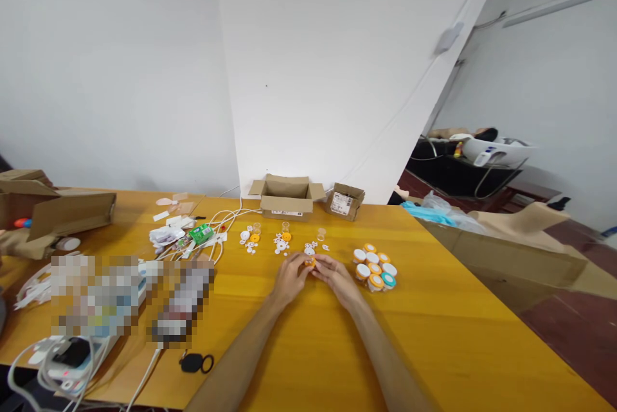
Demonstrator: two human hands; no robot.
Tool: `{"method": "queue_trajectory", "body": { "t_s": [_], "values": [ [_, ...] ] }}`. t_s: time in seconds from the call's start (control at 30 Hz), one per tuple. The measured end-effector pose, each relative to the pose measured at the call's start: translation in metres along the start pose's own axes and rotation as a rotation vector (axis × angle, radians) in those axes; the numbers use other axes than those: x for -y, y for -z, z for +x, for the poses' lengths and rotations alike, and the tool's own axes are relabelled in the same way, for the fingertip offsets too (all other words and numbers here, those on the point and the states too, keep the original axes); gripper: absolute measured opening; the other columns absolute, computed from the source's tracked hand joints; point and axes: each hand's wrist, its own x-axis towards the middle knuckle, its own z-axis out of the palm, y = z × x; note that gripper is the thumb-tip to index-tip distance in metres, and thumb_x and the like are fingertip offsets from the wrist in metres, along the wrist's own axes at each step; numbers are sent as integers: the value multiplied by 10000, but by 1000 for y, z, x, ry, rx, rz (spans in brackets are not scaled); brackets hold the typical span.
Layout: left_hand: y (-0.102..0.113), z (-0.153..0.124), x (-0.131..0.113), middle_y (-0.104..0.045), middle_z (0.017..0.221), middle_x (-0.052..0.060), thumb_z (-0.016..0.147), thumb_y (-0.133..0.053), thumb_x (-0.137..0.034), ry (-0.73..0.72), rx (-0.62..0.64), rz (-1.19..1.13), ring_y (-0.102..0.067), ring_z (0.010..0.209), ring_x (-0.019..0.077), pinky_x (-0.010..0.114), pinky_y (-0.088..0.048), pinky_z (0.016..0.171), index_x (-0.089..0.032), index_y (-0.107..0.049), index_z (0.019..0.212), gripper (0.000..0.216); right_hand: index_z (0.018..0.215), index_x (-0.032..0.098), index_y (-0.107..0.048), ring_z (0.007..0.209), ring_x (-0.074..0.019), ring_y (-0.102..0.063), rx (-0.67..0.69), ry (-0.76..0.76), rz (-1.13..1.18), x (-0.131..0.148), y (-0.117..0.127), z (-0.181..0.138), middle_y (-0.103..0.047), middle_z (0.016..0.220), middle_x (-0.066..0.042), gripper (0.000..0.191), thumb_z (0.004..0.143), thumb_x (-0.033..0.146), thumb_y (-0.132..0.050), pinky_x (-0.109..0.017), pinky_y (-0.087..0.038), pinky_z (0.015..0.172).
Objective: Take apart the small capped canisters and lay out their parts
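Observation:
My left hand and my right hand meet over the middle of the wooden table. A small orange cap-like part is pinched between the fingers of both. Just beyond my fingertips lie small white plastic parts and a clear plastic cup. Two similar groups are farther left, each with an orange ring-shaped cap, white pieces and a clear cup. To the right of my right hand stands a cluster of several clear jars with orange, white and teal lids.
An open cardboard box and a smaller box stand against the wall. At left are cables, a green packet, a blurred-out phone-like device, a power strip and another carton. Large cardboard borders the table's right edge.

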Motion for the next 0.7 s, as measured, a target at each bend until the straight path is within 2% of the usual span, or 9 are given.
{"method": "queue_trajectory", "body": {
  "t_s": [0.17,0.43,0.7],
  "values": [
    [-1,1,3,-709,1026,45,857,-555,-139,-26,-22,-25,-638,990,191,331,-496,914,-224,-693,970,198,854,218,-729,894,-208,-689,-10,-34,58,2,-2,-1,-743,936,-56,458,511,481,-880,-367,-534,891],
    [-2,0,6,-714,1022,38,852,-573,-176,-45,-33,-66,-645,956,197,332,-521,868,-246,-692,1003,204,779,215,-741,814,-181,-686,-43,-67,128,6,-6,-3,-747,851,-37,436,450,440,-919,-308,-546,799],
    [-1,0,3,-709,1030,36,864,-567,-205,-26,-16,-60,-637,950,192,321,-515,868,-240,-675,1023,196,758,211,-749,878,-187,-690,-52,-80,168,10,-9,-5,-752,873,-34,433,433,435,-924,-324,-536,898]
  ]
}}
